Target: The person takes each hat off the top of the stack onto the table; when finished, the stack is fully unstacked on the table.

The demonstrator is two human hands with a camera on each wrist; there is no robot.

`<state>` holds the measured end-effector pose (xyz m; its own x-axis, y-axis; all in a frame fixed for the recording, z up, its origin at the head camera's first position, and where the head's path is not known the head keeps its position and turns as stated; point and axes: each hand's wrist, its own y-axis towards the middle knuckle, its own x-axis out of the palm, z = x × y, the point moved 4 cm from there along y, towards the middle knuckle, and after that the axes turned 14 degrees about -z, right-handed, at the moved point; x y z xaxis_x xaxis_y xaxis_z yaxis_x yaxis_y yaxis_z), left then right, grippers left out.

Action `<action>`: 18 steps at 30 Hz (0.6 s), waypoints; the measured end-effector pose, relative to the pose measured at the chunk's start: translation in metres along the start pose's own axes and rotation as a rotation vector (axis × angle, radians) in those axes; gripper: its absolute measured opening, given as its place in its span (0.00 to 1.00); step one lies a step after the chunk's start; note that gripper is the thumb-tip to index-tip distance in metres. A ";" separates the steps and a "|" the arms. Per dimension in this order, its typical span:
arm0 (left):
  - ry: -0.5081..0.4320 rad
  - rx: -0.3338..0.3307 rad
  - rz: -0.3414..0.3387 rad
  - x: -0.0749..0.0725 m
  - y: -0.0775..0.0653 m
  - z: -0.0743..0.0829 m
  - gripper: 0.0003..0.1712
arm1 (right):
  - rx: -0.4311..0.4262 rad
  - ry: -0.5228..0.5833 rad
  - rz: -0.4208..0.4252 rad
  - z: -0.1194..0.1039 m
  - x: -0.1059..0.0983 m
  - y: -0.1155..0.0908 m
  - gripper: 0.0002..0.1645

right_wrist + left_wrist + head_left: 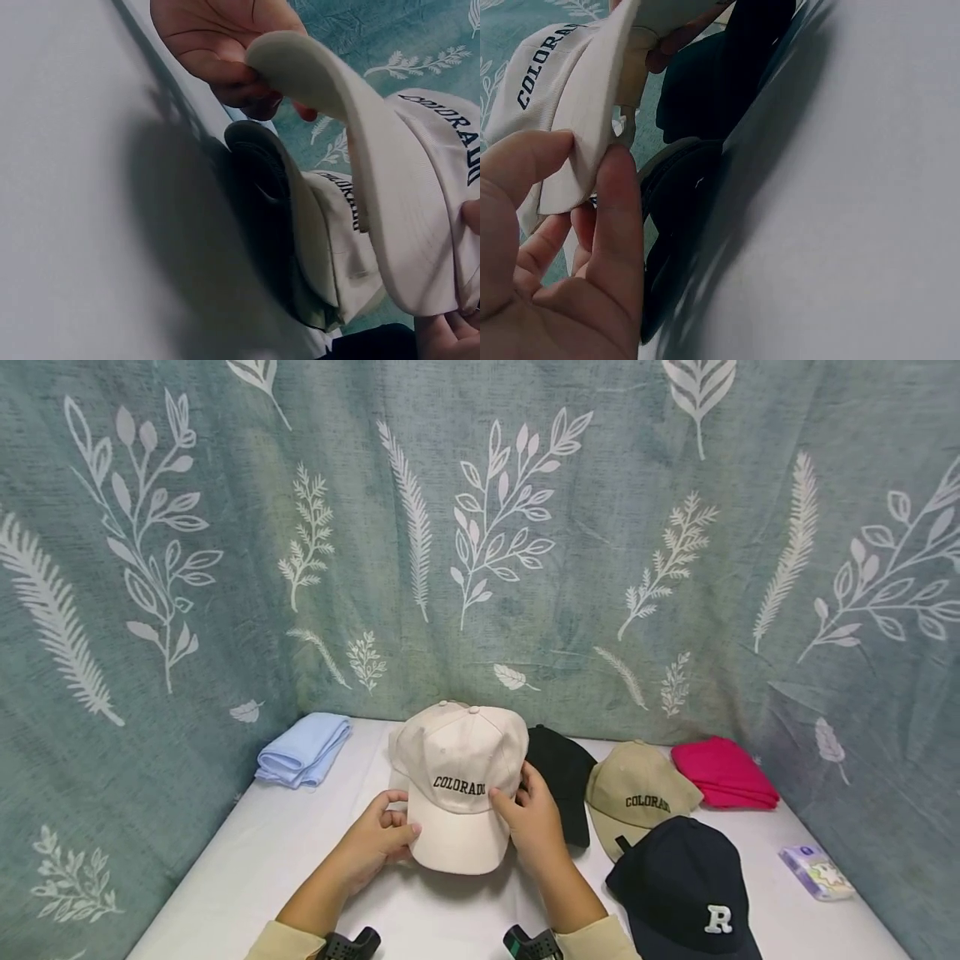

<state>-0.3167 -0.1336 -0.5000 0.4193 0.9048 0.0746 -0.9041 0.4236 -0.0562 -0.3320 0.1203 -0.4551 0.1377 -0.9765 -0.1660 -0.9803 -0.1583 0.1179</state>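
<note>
A cream baseball cap (459, 842) with dark COLORADO lettering is raised off the table between both hands, brim toward me. My left hand (373, 842) pinches the brim's left edge between thumb and fingers, as the left wrist view shows on the brim (592, 112). On the other side, my right hand (538, 822) holds the crown, thumb on the front near the lettering. Behind it stands a second pale cap (400, 758), mostly hidden; its own lettering shows on that rear cap (346, 206) in the right wrist view.
Right of the hands lie a black cap (557, 785), a khaki COLORADO cap (637, 777) and a navy cap (678, 877) with a white R. Folded blue cloth (303, 752) lies back left, folded red cloth (723, 772) back right. A small plastic-wrapped pack (816, 872) sits near the right edge.
</note>
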 end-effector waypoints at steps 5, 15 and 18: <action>-0.001 0.009 -0.016 0.006 0.001 0.002 0.34 | 0.018 -0.071 0.027 -0.006 -0.009 -0.008 0.36; -0.035 0.000 -0.080 0.023 -0.004 0.007 0.33 | 0.069 -0.136 0.033 -0.011 -0.022 -0.025 0.30; -0.043 0.007 -0.105 0.029 -0.006 0.009 0.33 | 0.070 -0.139 0.027 -0.012 -0.028 -0.029 0.31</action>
<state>-0.3000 -0.1098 -0.4889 0.5081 0.8526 0.1224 -0.8559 0.5156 -0.0389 -0.3057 0.1502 -0.4424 0.0954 -0.9498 -0.2980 -0.9915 -0.1174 0.0566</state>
